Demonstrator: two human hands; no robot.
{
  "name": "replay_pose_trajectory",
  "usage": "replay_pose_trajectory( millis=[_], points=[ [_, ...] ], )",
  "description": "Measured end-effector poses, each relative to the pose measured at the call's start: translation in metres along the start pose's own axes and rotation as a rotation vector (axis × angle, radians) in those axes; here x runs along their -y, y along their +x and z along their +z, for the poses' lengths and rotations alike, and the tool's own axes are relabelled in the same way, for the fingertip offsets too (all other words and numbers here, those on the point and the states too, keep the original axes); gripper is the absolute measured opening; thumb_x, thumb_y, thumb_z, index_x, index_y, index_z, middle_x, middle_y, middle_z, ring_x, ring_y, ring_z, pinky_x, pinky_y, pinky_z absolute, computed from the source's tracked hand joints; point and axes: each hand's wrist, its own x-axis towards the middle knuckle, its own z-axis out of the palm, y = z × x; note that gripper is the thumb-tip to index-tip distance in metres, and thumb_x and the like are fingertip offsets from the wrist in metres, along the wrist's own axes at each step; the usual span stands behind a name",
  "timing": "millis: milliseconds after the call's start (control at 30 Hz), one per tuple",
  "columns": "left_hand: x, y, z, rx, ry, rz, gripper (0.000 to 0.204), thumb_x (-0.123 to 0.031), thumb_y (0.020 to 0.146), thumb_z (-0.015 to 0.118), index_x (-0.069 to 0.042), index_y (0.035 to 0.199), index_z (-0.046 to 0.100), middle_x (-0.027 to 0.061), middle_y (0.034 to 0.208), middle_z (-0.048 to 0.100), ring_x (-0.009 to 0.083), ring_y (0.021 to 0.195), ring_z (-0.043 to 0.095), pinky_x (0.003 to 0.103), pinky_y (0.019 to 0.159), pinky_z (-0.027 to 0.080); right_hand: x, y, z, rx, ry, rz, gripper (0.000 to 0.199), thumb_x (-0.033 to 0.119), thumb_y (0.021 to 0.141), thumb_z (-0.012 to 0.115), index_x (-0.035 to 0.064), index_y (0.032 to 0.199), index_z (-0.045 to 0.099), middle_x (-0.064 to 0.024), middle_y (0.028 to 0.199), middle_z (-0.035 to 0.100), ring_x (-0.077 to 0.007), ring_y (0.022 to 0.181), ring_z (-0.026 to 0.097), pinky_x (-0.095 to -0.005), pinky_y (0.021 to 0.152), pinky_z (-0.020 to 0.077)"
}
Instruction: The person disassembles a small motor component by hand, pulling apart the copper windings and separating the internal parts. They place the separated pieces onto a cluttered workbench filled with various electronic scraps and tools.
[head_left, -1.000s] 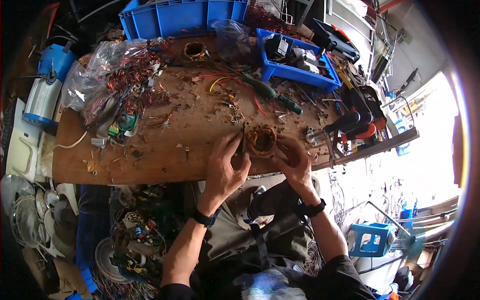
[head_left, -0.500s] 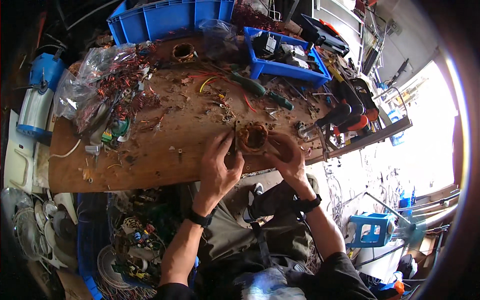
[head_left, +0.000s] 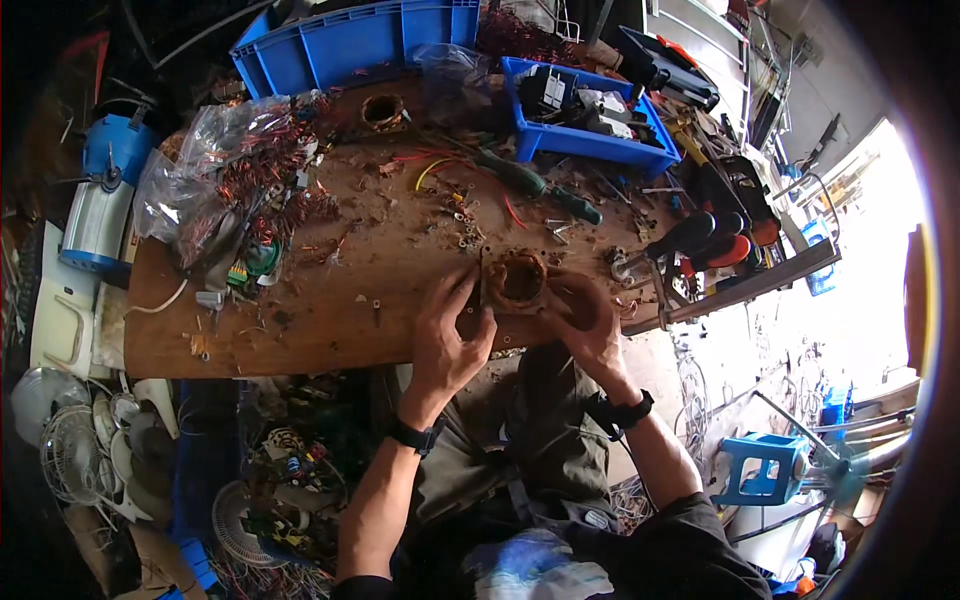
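A motor stator [head_left: 497,292], brown and square-edged with a round hole and winding around it, stands near the front edge of the wooden bench. My left hand [head_left: 450,338] is closed on its left side, thumb toward the front and fingers reaching to the back. At the opposite side, my right hand [head_left: 588,325] grips it, though its fingertips are partly hidden behind the stator. A second ring-shaped stator [head_left: 383,112] lies at the back of the bench. Small nuts and metal bits are scattered just behind my hands.
Green-handled screwdrivers [head_left: 515,176] lie beyond the stator. A rack of tools [head_left: 715,250] stands to the right, and a blue crate [head_left: 600,142] of parts behind. Plastic bags and copper wire scraps [head_left: 255,165] heap up at left. A blue stool [head_left: 765,468] stands on the floor.
The whole scene sits slightly further right in the picture. Both hands keep their hold on the stator. My leg under the bench has shifted, and the shoe seen earlier is out of sight.
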Motion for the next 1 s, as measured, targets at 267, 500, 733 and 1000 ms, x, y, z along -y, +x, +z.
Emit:
replay_pose_trajectory(
  millis=[267, 500, 733, 1000],
  points=[
    [-0.001, -0.001, 0.004, -0.01, 0.029, -0.044, 0.043, -0.01, 0.092, 0.069, 0.008, 0.132, 0.067, 0.0242, 0.131, 0.067, 0.0404, 0.122, 0.066, 0.047, 0.108, 0.052, -0.004, -0.001, 0.003, -0.041, -0.046, -0.138, 0.055, 0.012, 0.089, 0.087, 0.0027, 0.136, 0.06, -0.0157, 0.132, 0.071, -0.0256, 0.128, 0.067, -0.0385, 0.105, 0.056],
    [-0.005, 0.0, 0.006, 0.005, 0.06, -0.056, 0.046, -0.009, 0.095, 0.066, 0.005, 0.139, 0.065, 0.023, 0.136, 0.066, 0.0378, 0.128, 0.064, 0.044, 0.112, 0.049, -0.009, 0.003, 0.0, -0.039, -0.129, -0.21, 0.055, 0.013, 0.085, 0.088, 0.0025, 0.132, 0.06, -0.0186, 0.124, 0.073, -0.0324, 0.12, 0.072, -0.0421, 0.099, 0.0578],
    [-0.016, 0.005, 0.004, 0.02, 0.202, 0.004, 0.044, -0.006, 0.094, 0.065, 0.006, 0.137, 0.066, 0.0229, 0.135, 0.067, 0.0374, 0.126, 0.066, 0.043, 0.111, 0.05, -0.01, 0.003, -0.003, -0.017, -0.126, -0.233, 0.054, 0.018, 0.088, 0.086, 0.0038, 0.133, 0.059, -0.0204, 0.124, 0.072, -0.0395, 0.117, 0.071, -0.0463, 0.097, 0.0577],
    [-0.017, 0.005, 0.008, 0.028, 0.155, -0.03, 0.045, -0.004, 0.094, 0.062, 0.01, 0.137, 0.065, 0.0237, 0.135, 0.068, 0.0351, 0.125, 0.067, 0.043, 0.11, 0.049, -0.005, 0.003, -0.008, 0.006, -0.093, -0.263, 0.054, 0.02, 0.09, 0.084, 0.0024, 0.133, 0.057, -0.0215, 0.124, 0.071, -0.0418, 0.117, 0.069, -0.048, 0.097, 0.0566]
  ],
)
